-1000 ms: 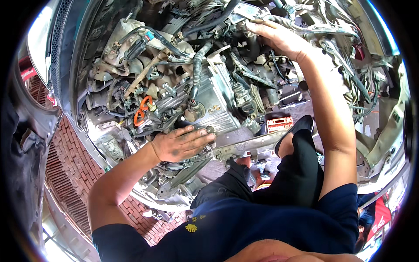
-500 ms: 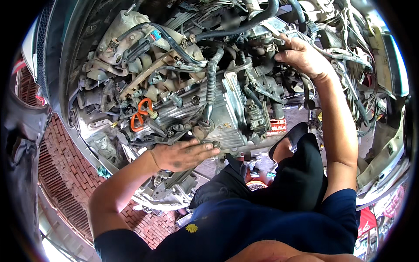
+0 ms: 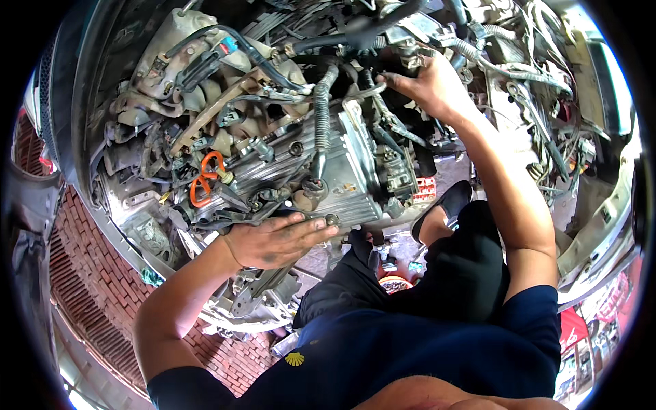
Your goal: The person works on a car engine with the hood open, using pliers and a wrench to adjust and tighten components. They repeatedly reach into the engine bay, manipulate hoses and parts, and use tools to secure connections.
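My left hand (image 3: 281, 241) lies along the near edge of the ribbed metal engine cover (image 3: 348, 201), fingers stretched out, fingertips beside a small round bolt-like part (image 3: 332, 220). Farther off and to the right, my right hand (image 3: 437, 85) reaches in among hoses and fittings behind the cover. Its thumb points left to the end of a thin pipe (image 3: 372, 90), and its fingers curl at a metal fitting (image 3: 408, 56). What lies between thumb and fingers is hidden. A grey corrugated hose (image 3: 322, 113) runs over the cover between my hands.
An orange-looped dipstick handle (image 3: 208, 179) stands left of the cover. Wiring and corrugated conduit (image 3: 523, 76) crowd the right side of the engine bay. A thick black hose (image 3: 355, 37) crosses the far side. Brick paving (image 3: 102, 253) shows at left, and a red crate-like object (image 3: 424, 189) below the engine.
My right hand has moved left, its thumb now out by the thin pipe. The left hand stays on the cover's edge. The whole view has shifted slightly.
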{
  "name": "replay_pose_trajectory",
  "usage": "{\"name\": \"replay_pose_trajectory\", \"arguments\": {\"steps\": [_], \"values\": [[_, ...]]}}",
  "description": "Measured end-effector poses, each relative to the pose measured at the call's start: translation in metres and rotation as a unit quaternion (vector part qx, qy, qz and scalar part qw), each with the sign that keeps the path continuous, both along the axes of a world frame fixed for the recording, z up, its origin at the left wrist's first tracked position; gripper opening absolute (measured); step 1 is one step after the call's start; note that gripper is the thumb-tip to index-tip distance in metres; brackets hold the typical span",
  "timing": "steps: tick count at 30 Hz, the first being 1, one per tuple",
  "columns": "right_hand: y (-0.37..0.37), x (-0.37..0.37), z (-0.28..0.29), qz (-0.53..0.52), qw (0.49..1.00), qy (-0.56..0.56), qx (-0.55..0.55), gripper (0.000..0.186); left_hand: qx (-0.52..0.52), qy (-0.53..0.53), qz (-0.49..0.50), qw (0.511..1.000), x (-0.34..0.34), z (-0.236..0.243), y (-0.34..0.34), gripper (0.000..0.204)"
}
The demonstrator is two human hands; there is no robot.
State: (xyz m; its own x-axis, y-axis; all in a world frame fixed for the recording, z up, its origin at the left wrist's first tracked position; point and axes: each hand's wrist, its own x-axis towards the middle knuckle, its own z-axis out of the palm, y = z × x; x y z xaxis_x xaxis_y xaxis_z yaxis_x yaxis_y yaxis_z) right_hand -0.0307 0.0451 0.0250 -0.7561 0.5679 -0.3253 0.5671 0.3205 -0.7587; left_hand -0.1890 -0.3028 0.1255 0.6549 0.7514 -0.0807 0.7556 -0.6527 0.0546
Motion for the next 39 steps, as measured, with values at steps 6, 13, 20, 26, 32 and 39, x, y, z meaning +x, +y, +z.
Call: {"name": "replay_pose_trajectory", "arguments": {"steps": [6, 13, 20, 26, 32, 39], "values": [[-0.003, 0.004, 0.012, -0.008, 0.995, 0.095, -0.016, 0.047, -0.008, -0.004, 0.013, 1.000, 0.002, -0.001, -0.002, 0.036], [-0.005, 0.008, 0.001, -0.036, 0.998, 0.054, 0.025, 0.062, -0.012, -0.020, -0.003, 1.000, 0.003, 0.001, 0.003, 0.025], [-0.022, 0.008, -0.014, -0.072, 0.977, 0.167, 0.112, 0.055, 0.007, -0.040, 0.024, 0.999, 0.008, -0.002, -0.003, 0.014], [-0.023, 0.010, -0.023, -0.106, 0.965, 0.209, 0.120, 0.061, 0.008, -0.024, 0.015, 1.000, 0.007, -0.002, 0.000, 0.012], [-0.017, 0.005, -0.020, -0.072, 0.977, 0.170, 0.107, 0.054, 0.018, -0.039, 0.025, 0.999, 0.007, -0.004, -0.001, 0.014], [0.003, 0.008, -0.004, 0.002, 0.990, 0.136, 0.020, 0.052, 0.002, -0.012, -0.001, 1.000, 0.008, 0.004, 0.004, 0.018]]}}
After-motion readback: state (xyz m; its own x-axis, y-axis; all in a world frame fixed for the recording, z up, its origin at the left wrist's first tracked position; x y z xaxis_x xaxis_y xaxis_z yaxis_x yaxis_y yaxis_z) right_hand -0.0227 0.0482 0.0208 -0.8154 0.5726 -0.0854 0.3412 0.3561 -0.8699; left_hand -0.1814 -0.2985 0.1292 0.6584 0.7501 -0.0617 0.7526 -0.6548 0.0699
